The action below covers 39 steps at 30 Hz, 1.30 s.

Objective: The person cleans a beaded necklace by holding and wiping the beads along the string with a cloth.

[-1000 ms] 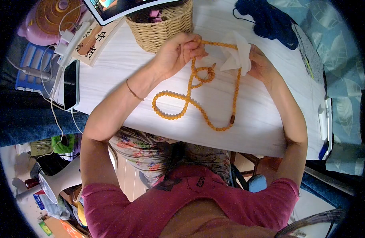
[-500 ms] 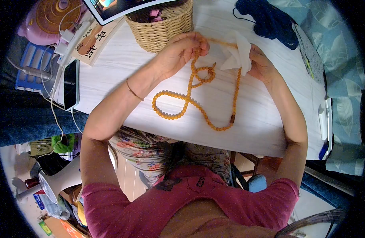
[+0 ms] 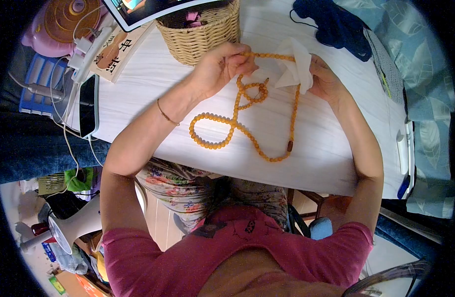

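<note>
A long string of amber-coloured beads (image 3: 257,145) lies in loops on the white table, with a darker brown bead on its right side. My left hand (image 3: 226,67) pinches the strand just in front of the wicker basket. From there the beads run nearly straight across to a white tissue (image 3: 296,64). My right hand (image 3: 325,77) is closed on the tissue, which wraps around part of the strand. Below the tissue the beads hang down toward the table. The right fingertips are partly hidden behind the tissue.
The wicker basket (image 3: 200,42) stands beyond my left hand, beside a tablet (image 3: 153,17). Dark blue yarn or cloth (image 3: 334,24) lies at the back right. On the left are a book (image 3: 113,54), a phone (image 3: 89,106) and a power strip with cables (image 3: 84,57).
My left hand has shifted slightly left and its hold on the strand has changed. The stretch of beads between the hands was blurred and now shows sharply. The right hand stays in place.
</note>
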Motion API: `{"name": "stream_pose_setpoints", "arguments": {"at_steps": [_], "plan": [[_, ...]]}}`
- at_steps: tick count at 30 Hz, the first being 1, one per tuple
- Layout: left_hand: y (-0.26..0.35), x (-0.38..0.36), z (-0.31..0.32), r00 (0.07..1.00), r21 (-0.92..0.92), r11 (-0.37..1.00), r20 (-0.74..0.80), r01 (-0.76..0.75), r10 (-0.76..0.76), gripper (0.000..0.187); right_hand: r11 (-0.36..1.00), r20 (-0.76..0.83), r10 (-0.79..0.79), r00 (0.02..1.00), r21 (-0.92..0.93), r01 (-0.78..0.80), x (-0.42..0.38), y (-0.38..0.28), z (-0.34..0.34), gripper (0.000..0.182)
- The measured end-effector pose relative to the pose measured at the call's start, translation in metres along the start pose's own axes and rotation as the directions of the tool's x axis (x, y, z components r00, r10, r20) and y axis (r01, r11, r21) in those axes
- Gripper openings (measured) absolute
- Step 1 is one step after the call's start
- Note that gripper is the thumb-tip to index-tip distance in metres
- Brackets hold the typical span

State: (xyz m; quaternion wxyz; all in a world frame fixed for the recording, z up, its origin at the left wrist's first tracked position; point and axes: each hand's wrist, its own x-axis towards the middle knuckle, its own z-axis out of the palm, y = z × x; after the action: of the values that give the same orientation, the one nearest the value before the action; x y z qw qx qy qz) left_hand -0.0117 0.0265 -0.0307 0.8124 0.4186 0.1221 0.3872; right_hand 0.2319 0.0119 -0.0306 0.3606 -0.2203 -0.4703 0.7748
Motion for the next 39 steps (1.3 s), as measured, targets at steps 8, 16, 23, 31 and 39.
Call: {"name": "stream_pose_setpoints", "arguments": {"at_steps": [8,16,23,31,39], "plan": [[-0.001,0.002,0.003,0.998,0.091,0.995,-0.037,-0.037,0.041,0.021,0.999,-0.222,-0.018,0.975,-0.033,0.011,0.0,0.007,-0.001,0.045],[0.001,0.0,0.009,0.999,0.165,0.985,-0.028,-0.04,0.046,0.012,0.997,-0.071,-0.072,0.995,-0.012,0.072,0.0,0.006,-0.003,0.044],[0.0,0.001,0.005,0.999,0.086,0.996,-0.047,0.021,-0.017,0.008,0.999,-0.108,-0.023,0.994,-0.027,0.02,0.0,0.004,0.0,0.043],[0.005,0.0,0.004,0.997,0.077,0.997,0.078,0.016,-0.022,0.02,1.0,-0.155,-0.012,0.988,-0.013,0.01,-0.001,0.005,-0.003,0.043],[0.004,0.001,0.005,0.999,0.118,0.993,0.053,-0.017,0.011,0.03,1.0,-0.118,-0.001,0.993,0.02,0.003,-0.001,0.003,-0.002,0.048]]}}
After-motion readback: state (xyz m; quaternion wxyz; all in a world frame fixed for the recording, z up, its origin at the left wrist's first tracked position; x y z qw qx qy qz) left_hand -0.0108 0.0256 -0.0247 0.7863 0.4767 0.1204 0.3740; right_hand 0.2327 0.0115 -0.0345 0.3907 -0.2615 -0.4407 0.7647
